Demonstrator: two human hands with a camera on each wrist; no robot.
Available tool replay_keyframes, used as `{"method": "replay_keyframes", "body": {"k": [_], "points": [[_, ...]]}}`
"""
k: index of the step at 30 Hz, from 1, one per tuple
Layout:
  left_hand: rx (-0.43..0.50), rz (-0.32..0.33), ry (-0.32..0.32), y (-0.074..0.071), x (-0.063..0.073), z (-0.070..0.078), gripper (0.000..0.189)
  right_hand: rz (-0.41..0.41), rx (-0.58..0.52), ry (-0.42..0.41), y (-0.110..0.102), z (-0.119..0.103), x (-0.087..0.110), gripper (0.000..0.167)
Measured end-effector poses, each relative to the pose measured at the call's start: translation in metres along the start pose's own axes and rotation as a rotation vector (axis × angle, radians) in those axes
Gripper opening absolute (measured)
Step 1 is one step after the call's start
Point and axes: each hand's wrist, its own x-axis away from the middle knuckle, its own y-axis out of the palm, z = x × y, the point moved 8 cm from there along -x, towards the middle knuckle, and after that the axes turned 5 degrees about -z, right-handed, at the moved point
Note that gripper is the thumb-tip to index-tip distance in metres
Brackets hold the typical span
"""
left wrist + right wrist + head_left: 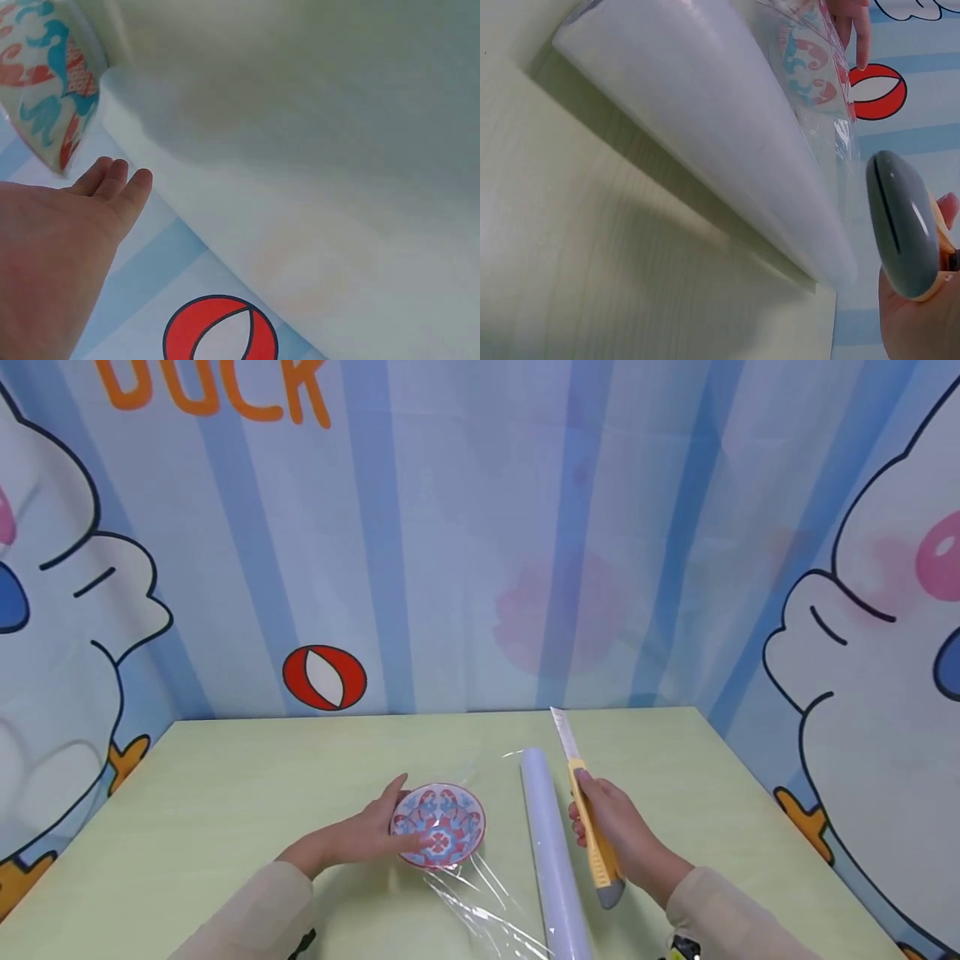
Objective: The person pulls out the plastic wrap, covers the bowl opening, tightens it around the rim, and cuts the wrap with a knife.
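Note:
My left hand [363, 837] holds a small bowl [447, 818] with a red and blue pattern, its thumb across the bowl's face and other fingers at the far side. The bowl is tilted toward the head camera; its patterned outside [56, 90] shows in the left wrist view. Clear plastic wrap [487, 906] stretches between the bowl and a long pale roll [553, 860] lying on the table. To the right of the roll, my right hand [618, 822] grips a yellow utility knife [591, 827]. Its long blade [564, 732] is out and points away; the grey butt [904, 225] faces the right wrist camera.
The pale green table [247, 785] reaches back to a blue striped cloth wall [465, 568] with cartoon ducks at both sides. A red and white ball [324, 677] is printed on the cloth just above the table's far edge.

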Motion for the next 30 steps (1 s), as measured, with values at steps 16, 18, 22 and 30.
{"method": "replay_keyframes", "body": {"k": [16,18,22,30], "points": [[-0.259,-0.001,-0.060,-0.022,-0.039,0.039,0.042,-0.107,0.028,0.036,0.013,-0.008,-0.005,0.048],[-0.294,-0.002,-0.054,-0.022,-0.045,0.044,0.039,-0.109,0.043,0.035,0.017,-0.012,-0.006,0.044],[-0.357,0.010,-0.086,-0.024,-0.059,0.052,0.033,-0.116,0.080,0.053,0.027,-0.015,-0.011,0.032],[-0.501,0.015,-0.183,-0.022,-0.085,0.064,0.036,-0.140,0.155,0.072,0.049,-0.012,-0.027,0.029]]}}
